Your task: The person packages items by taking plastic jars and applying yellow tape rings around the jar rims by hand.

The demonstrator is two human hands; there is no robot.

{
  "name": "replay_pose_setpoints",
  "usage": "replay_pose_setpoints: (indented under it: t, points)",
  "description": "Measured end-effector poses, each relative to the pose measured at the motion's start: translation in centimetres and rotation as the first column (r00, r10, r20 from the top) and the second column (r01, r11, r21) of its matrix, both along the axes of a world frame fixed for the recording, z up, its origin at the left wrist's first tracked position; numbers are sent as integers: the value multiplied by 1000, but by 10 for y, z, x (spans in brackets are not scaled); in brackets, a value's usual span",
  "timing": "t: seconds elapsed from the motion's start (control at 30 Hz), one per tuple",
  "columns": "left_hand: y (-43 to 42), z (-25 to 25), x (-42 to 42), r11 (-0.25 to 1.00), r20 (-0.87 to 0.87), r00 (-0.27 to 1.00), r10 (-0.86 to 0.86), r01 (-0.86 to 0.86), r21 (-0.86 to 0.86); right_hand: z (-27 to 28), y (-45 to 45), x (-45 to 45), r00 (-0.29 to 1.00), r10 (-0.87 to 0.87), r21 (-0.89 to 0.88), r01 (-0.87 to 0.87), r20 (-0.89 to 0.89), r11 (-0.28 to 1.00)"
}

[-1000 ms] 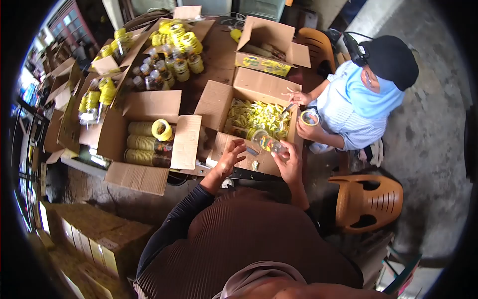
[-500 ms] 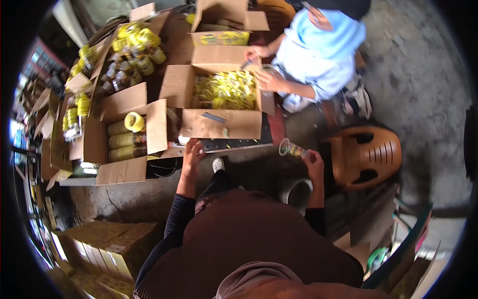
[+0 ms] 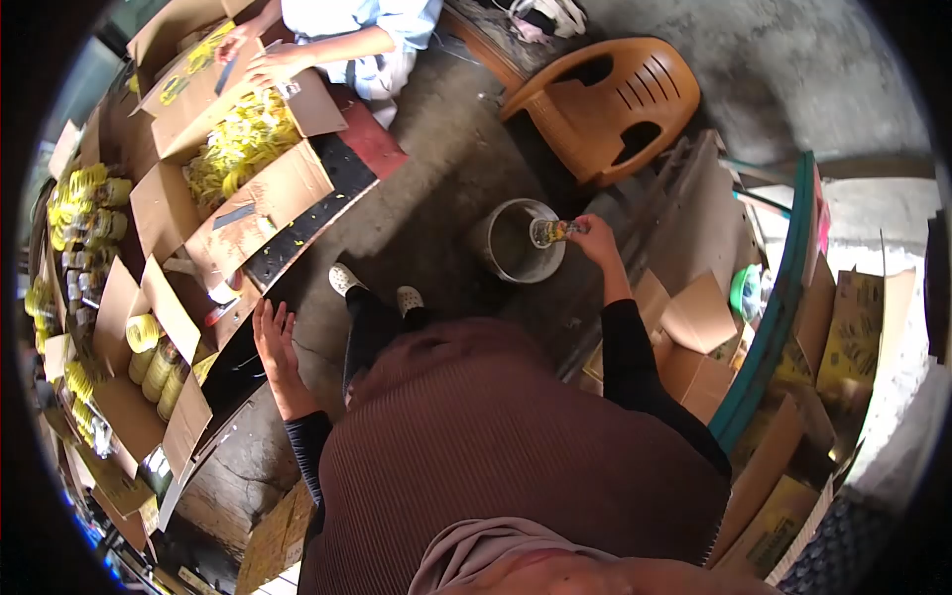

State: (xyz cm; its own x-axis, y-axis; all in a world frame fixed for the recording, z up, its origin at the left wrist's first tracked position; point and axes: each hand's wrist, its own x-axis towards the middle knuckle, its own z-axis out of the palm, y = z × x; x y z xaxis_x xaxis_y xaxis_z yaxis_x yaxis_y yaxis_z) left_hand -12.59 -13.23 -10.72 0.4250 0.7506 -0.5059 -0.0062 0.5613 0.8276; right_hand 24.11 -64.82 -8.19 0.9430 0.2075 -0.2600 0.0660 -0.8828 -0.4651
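Observation:
A clear plastic cup with a printed label [image 3: 547, 232] is pinched in my right hand [image 3: 593, 238], lying sideways over the mouth of a grey bucket [image 3: 504, 260] on the floor. My left hand [image 3: 279, 342] is raised near the table's front edge, fingers apart and holding nothing. Beyond it, on the table, stands an open carton [image 3: 165, 210] full of yellow strips [image 3: 238, 149]. A dark flat tool [image 3: 235, 216] rests on its front flap. Another open carton [image 3: 117, 309] holds stacked yellow-rimmed cups [image 3: 159, 372].
An orange plastic chair [image 3: 617, 104] stands beyond the bucket. Across the table a co-worker's hands [image 3: 273, 65] are over the strips carton. Open cardboard boxes [image 3: 699, 317] and a teal rail [image 3: 773, 327] are at the right. More cups [image 3: 84, 213] crowd the far left.
The view has swung right. My right hand has carried the cup from the strips carton, past the table edge, to the bucket. My left hand stays open beside the table.

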Motion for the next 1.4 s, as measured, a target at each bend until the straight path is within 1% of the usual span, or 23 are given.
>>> replay_pose_setpoints:
  t: [0.1, 0.17, 0.2, 0.23, 0.27, 0.33, 0.37, 0.43, 0.5, 0.57, 0.63, 0.7, 0.73, 0.8, 0.83, 0.9, 1.0, 1.07, 1.1, 1.17, 1.3, 1.33, 1.4]
  points:
    - [-1, 5, 3, 999, -30, 999, -35, 35, -5, -20, -51, 0, 973, -213, 122, 223, -89, 967]
    - [-1, 7, 5, 999, -28, 998, -49, 49, 6, -9, -61, -6, 923, -340, 16, 348, -181, 937]
    - [1, 6, 5, 997, -23, 997, -70, 71, 15, -8, -66, -10, 956, -268, -366, 210, -115, 906]
    - [3, 5, 4, 996, -16, 996, -89, 89, 25, -8, -69, -12, 982, -171, -695, 65, -85, 716]
    - [5, 4, 4, 996, -13, 996, -86, 87, 32, -7, -68, -8, 982, -168, -690, 66, -82, 721]
    - [5, 9, 5, 990, -39, 992, -116, 119, 77, -3, -60, 4, 843, -333, -478, 105, -422, 872]
    - [4, 10, 3, 990, -39, 994, -107, 110, 85, -3, -57, 0, 847, -322, -471, 98, -424, 877]
    - [5, 9, -1, 985, -42, 992, -122, 126, 116, 16, -34, -26, 965, -140, -682, -52, -223, 729]
    - [5, 7, -7, 988, -76, 992, -100, 108, 111, 2, -24, -17, 934, -253, -565, 70, -252, 822]
    - [-2, 18, -19, 982, -50, 994, -95, 102, 160, 11, -1, -25, 984, -65, -649, -61, -168, 758]
    - [-5, 22, -29, 980, -110, 994, -26, 47, 191, 1, 14, -6, 942, 6, -569, -208, -335, 796]
    - [-10, 24, -42, 975, -118, 993, 9, 17, 220, -21, 33, 5, 935, -85, -198, 16, -343, 980]
    - [-13, 29, -46, 973, -138, 990, 20, 12, 230, -21, 58, 6, 938, -16, -182, -51, -346, 982]
    - [-19, 26, -55, 963, -117, 992, 45, -12, 268, -13, 109, 0, 973, 157, -69, -170, -169, 983]
    - [-21, 23, -54, 963, -121, 990, 67, -33, 267, 0, 142, -11, 965, 202, -53, -213, -170, 976]
    - [-27, 25, -52, 905, -128, 992, 24, 33, 424, 24, 201, -37, 899, 434, 38, -436, 54, 899]
    - [-33, 36, -33, 868, -158, 981, -114, 176, 464, 27, 278, -73, 686, 664, 210, -725, 298, 656]
    - [-33, 57, -20, 743, -213, 951, -224, 308, 595, 59, 331, -114, 649, 731, 294, -755, 211, 586]
    - [-27, 61, -14, 579, -403, 882, -244, 466, 668, 65, 354, -132, 604, 771, 277, -791, 203, 546]
    - [-19, 84, -7, 403, -414, 884, -218, 468, 787, 75, 398, -163, 482, 825, 299, -867, 296, 399]
    - [23, 111, -19, 297, -523, 838, -156, 545, 784, 101, 467, -215, 314, 862, 343, -922, 397, 178]
    - [36, 105, -24, 282, -502, 860, -89, 505, 816, 110, 481, -226, 304, 889, 327, -926, 343, 190]
    - [57, 108, -38, 311, -437, 899, -1, 416, 854, 114, 506, -242, 272, 847, 365, -926, 458, 100]
